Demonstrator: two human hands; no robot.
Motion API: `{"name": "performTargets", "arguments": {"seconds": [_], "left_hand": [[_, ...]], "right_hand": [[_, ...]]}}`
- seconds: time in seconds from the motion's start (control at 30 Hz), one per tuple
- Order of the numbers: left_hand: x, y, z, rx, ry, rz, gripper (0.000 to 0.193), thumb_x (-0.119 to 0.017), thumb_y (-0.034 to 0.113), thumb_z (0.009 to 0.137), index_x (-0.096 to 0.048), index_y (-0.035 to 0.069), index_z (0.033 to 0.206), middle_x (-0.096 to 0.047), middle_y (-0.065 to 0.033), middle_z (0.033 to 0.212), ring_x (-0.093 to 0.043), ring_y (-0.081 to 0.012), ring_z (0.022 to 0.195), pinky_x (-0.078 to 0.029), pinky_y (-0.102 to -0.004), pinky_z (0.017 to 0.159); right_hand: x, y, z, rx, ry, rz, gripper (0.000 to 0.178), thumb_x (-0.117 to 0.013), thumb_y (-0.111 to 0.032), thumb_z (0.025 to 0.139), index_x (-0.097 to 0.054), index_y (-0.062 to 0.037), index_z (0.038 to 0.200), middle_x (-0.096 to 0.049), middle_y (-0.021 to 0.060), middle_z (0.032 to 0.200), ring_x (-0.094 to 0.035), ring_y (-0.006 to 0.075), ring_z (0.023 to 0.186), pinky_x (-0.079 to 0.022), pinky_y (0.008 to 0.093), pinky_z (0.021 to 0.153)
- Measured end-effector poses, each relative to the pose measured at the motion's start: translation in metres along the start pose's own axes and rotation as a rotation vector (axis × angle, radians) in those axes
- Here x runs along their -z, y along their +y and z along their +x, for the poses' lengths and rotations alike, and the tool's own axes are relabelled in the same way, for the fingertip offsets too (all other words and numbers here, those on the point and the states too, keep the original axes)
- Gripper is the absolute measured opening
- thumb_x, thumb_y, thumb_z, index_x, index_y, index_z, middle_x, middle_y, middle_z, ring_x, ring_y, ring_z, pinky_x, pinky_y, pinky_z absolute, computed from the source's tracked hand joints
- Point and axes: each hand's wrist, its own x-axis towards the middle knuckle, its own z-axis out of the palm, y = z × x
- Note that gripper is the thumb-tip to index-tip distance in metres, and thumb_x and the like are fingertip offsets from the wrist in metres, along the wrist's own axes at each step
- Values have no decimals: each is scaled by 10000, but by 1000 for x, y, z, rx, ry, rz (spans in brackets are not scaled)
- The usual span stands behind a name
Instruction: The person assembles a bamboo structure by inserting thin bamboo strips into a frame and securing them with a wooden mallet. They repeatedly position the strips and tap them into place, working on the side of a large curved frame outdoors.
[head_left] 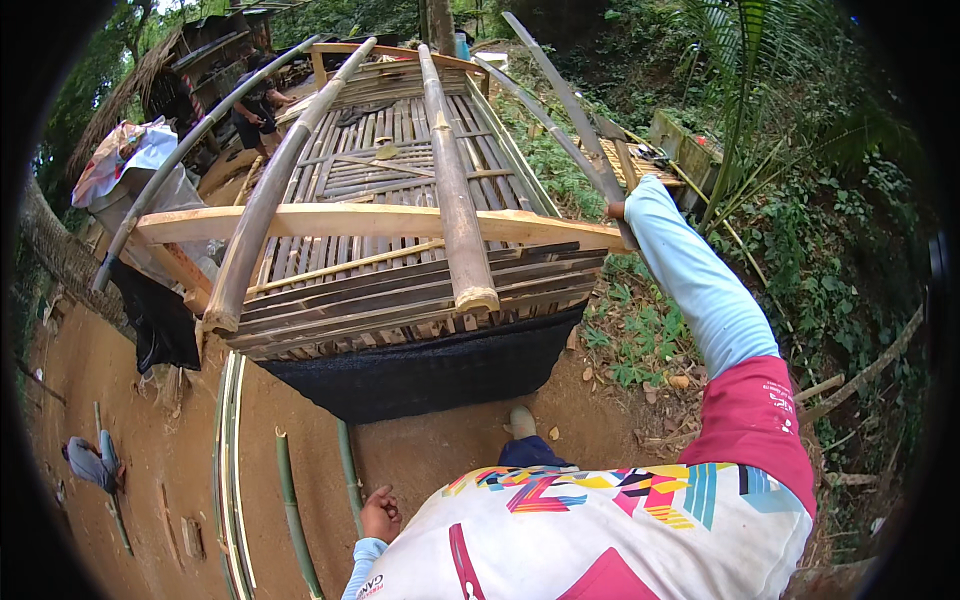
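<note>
My right arm reaches out to the right corner of a bamboo frame. There my right hand (617, 210), mostly hidden by the sleeve and the wood, is closed around a dark bamboo pole (570, 100) that slopes up and away. A pale wooden crossbeam (400, 221) ends just beside that hand. My left hand (381, 514) hangs low with its fingers loosely apart and nothing in it, close to a green bamboo pole (349, 468). Two thick bamboo poles (455, 200) lie lengthwise over the crossbeam, above a floor of dark slats (400, 130).
Black cloth (430, 380) covers the frame's near side. Green bamboo lengths (294, 510) and split strips (234, 450) lie on the dirt at left. One person (92, 463) bends at far left; another (258, 110) is beyond the frame. Plants (850, 220) crowd the right.
</note>
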Motion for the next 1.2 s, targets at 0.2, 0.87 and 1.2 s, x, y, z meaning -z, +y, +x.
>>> {"name": "performTargets", "arguments": {"seconds": [0.2,0.87,1.2], "left_hand": [[-17,9,8,-466,-357,686,285,-518,188,932,-606,40,1159,-506,4,702,-404,-78,534,-316,-236,457],[-186,235,-163,-948,-719,335,279,-543,208,981,-610,2,1158,-442,89,680,-336,-6,577,-274,-184,514],[-201,244,-192,-1088,-741,121,338,-529,203,991,-556,-3,1258,-472,71,757,-385,-19,645,-322,-183,560]], "right_hand": [[-28,48,-104,183,261,354,811,-918,-275,524,-485,40,1133,-611,145,904,-616,234,822,-510,352,739],[-147,93,-257,529,90,863,577,-847,-92,679,-445,-60,1092,-616,83,952,-606,126,833,-507,280,723],[-172,108,-247,784,24,693,594,-863,-102,654,-453,-77,1083,-584,62,924,-586,132,811,-496,289,714]]}}
